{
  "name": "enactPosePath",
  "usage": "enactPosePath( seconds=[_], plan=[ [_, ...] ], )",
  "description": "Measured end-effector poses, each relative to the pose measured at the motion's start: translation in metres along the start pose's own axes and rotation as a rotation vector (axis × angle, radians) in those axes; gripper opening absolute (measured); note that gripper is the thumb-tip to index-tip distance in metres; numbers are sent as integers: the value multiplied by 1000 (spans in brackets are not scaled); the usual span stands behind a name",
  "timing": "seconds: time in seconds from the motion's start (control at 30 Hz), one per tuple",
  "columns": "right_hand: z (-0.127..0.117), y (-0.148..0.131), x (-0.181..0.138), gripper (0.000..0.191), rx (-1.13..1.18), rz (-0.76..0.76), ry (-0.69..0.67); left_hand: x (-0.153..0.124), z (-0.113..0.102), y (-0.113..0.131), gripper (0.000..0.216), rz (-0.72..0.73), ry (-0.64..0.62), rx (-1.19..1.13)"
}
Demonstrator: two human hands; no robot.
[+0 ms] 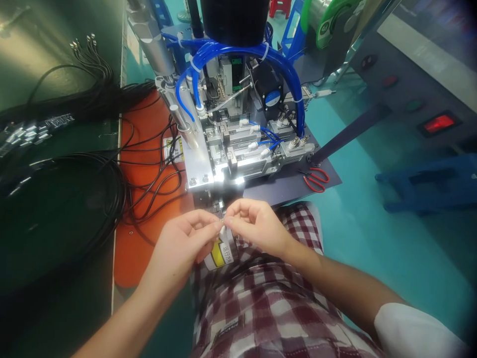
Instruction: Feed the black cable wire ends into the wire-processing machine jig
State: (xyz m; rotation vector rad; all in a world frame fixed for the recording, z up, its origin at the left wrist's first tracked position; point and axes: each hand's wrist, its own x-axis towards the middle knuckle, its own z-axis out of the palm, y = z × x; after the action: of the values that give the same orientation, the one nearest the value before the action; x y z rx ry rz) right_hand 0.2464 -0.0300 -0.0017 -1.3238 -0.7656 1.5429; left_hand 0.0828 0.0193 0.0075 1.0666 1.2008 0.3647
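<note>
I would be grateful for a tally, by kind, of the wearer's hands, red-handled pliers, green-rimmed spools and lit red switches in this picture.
Hands: 2 (left hand, right hand)
Red-handled pliers: 1
Green-rimmed spool: 1
Lit red switch: 1
Total: 5

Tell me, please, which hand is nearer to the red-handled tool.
The right hand, on the same side as the tool; the left hand is farther away, toward the orange board.
</note>
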Motion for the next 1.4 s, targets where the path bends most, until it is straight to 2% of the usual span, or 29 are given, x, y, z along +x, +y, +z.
enactPosePath(
  seconds=[0.13,0.3,0.43,0.5,0.77,0.87,1.07,1.23,1.4],
  plan=[
    [3,4,0,20,53,12,-14,-2,1,-1,26,14,26,-28],
    [5,6,-2,16,48,-102,19,-3,0,-1,24,39,11,-57],
    [-1,0,0,21,-3,8,-59,-2,0,0,26,28,12,-29],
    [-4,-3,2,23,-57,11,-79,-1,1,1,26,27,16,-26],
    [-12,-6,1,14,-293,-192,-128,-2,0,2,30,16,-15,11],
    [-12,-8,0,13,-354,-217,-124,-3,-2,5,33,11,-55,70],
    [-10,-3,4,24,-51,-23,-165,-3,0,5,31,17,-30,19],
    [-6,-4,3,31,10,-2,-100,-2,0,5,29,8,-12,0],
    [-4,-5,2,27,46,5,-68,-4,-1,4,29,7,-6,24]
  ],
)
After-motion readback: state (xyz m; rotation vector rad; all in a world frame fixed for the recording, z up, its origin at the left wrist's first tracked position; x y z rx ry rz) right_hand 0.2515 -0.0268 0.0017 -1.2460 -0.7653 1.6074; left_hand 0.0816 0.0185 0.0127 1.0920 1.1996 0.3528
